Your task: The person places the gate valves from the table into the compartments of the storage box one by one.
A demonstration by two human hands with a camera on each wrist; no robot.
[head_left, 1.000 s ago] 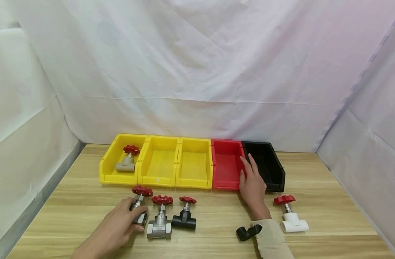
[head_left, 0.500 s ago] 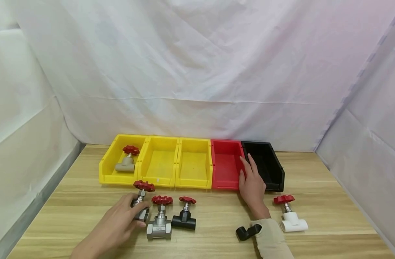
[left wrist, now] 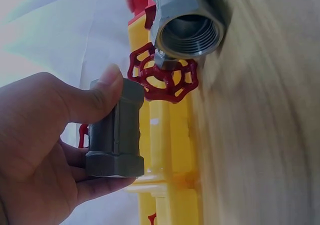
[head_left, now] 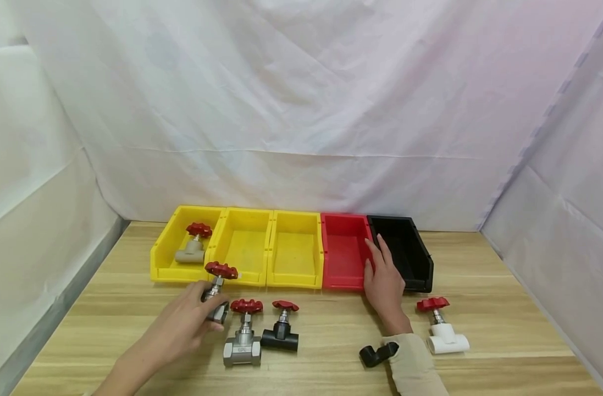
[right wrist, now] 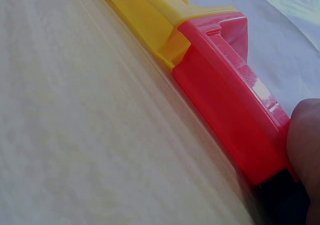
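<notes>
My left hand (head_left: 184,324) grips a metal valve (left wrist: 116,130) with a red handwheel (head_left: 221,269), thumb on one side of the body and fingers behind it. It is held upright over the table, in front of the yellow bins. To its right stands a second metal valve (head_left: 243,345), its threaded end (left wrist: 190,35) facing the left wrist camera. My right hand (head_left: 384,280) rests with extended fingers on the shared edge of the red bin (head_left: 348,286) and the black bin (head_left: 420,283). Only part of that hand shows in the right wrist view.
A beige valve (head_left: 191,252) lies in the leftmost yellow bin (head_left: 158,264); two more yellow bins adjoin it. On the table are a black valve (head_left: 280,336), a black elbow fitting (head_left: 377,355) by the right sleeve (head_left: 415,363), and a white valve (head_left: 447,338). White cloth hangs behind.
My left hand has raised the metal valve and carried it slightly forward, so its handwheel now overlaps the front of the yellow bins. The right hand has stayed where it was.
</notes>
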